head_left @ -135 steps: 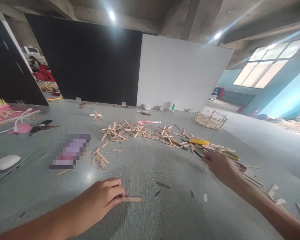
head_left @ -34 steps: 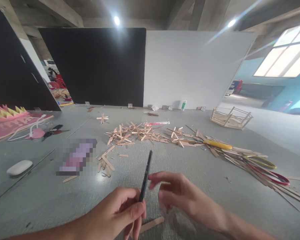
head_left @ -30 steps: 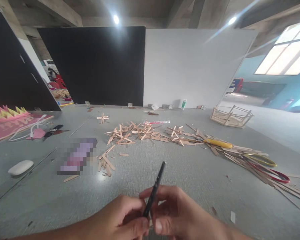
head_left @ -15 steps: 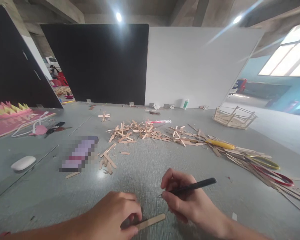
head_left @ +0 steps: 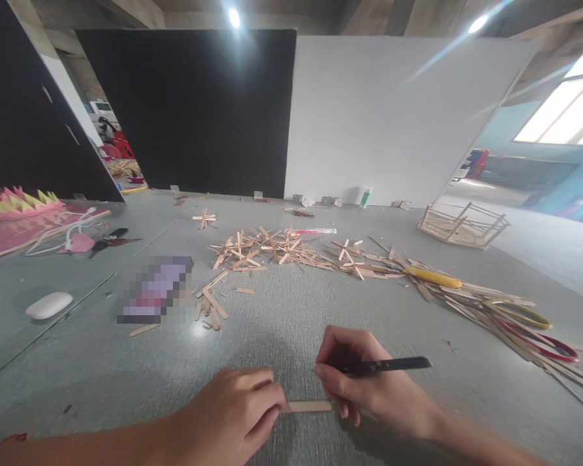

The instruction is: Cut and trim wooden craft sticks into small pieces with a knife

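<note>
My left hand (head_left: pixel 245 411) rests on the grey table with its fingers closed on the left end of a flat wooden stick (head_left: pixel 309 407). The stick lies level on the table, its right part bare. Just right of it, my right hand (head_left: pixel 357 382) grips a black pen (head_left: pixel 393 365) between thumb and fingers. The pen's back end points right, and its tip is hidden by the fingers. Beyond my hands spreads a loose heap of short wooden pieces (head_left: pixel 276 249), some of them crossed. A smaller group of sticks (head_left: pixel 211 304) lies nearer on the left.
Long thin sticks, a yellow-handled tool (head_left: pixel 434 278) and scissors (head_left: pixel 534 336) lie at the right. Behind them stands a wooden stick frame (head_left: pixel 464 226). At the left are a pixelated phone (head_left: pixel 158 288), a white case (head_left: pixel 49 305) and cables. Upright panels (head_left: pixel 369 123) border the back.
The stick has turned level and its right end now looks squarer. My left fingers have closed further around its left end. The pen has tipped flatter in my right hand.
</note>
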Demonstrator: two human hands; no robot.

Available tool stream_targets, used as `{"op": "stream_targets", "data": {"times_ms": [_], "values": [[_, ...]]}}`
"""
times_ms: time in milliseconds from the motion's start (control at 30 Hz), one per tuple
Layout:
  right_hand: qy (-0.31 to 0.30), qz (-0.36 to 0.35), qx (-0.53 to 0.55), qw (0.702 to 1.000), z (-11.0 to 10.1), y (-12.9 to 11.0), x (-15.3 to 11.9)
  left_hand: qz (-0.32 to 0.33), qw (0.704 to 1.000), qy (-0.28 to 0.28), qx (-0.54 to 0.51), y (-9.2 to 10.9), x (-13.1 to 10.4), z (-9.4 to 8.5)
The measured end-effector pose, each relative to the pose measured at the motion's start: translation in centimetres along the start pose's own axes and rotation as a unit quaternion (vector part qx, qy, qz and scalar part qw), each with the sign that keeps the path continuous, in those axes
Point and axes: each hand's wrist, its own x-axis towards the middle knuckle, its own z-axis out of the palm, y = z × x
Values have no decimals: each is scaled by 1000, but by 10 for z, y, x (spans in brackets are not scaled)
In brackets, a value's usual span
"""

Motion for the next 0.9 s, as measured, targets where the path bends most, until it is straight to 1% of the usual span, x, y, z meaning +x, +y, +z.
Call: {"op": "stream_targets", "data": {"times_ms": [133, 267, 333, 433, 500, 600, 733, 900], "values": [[5, 6, -69, 998, 0, 1, 0, 2, 1000, 21, -9, 0, 3, 2], [8, 19, -124, 992, 5, 1, -2, 17, 999, 49, 11, 0, 5, 6], [1, 32, -122, 992, 8, 1, -3, 27, 998, 59, 18, 0, 5, 8], [-17, 62, -102, 993, 12, 4, -4, 34, 996, 78, 6, 0, 5, 10], [-19, 76, -105, 991, 16, 7, -3, 35, 995, 92, -4, 0, 6, 11], [-5, 69, -127, 989, 20, 11, -1, 36, 994, 100, -7, 0, 7, 12], [9, 33, -153, 988, 23, 15, 1, 34, 994, 101, -13, 1, 6, 14], [1, 12, -162, 987, 25, 16, 1, 34, 994, 108, -9, 0, 5, 17]]}}
